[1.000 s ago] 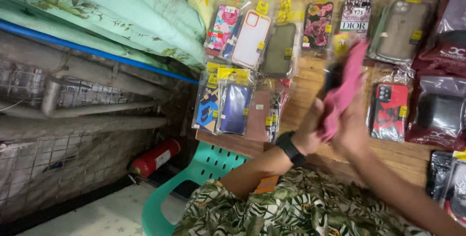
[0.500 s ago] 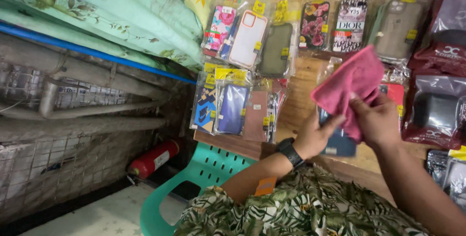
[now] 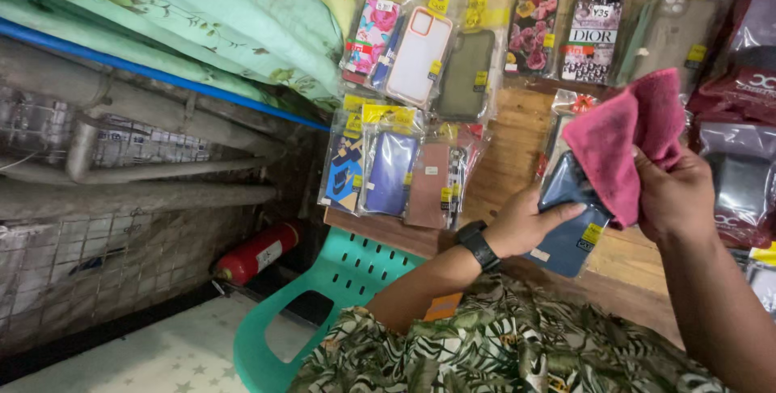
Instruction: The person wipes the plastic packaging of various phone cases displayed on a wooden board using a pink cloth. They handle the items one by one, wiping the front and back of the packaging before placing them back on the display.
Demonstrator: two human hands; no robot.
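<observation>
Head view, left hand gripping bagged blue phone case, right hand clutching pink cloth

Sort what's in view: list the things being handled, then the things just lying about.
In hand:
- blue packaged phone case, held by the left hand
- pink terry cloth, pressed on it by the right hand

Lying about:
- packaged phone cases hung on the wooden board
- green plastic chair
- red cylinder on the floor

Packaged phone cases lie in rows on the wooden tabletop, left of and above the left hand. A green plastic chair stands below-left of it. A red cylinder lies farther left.
</observation>
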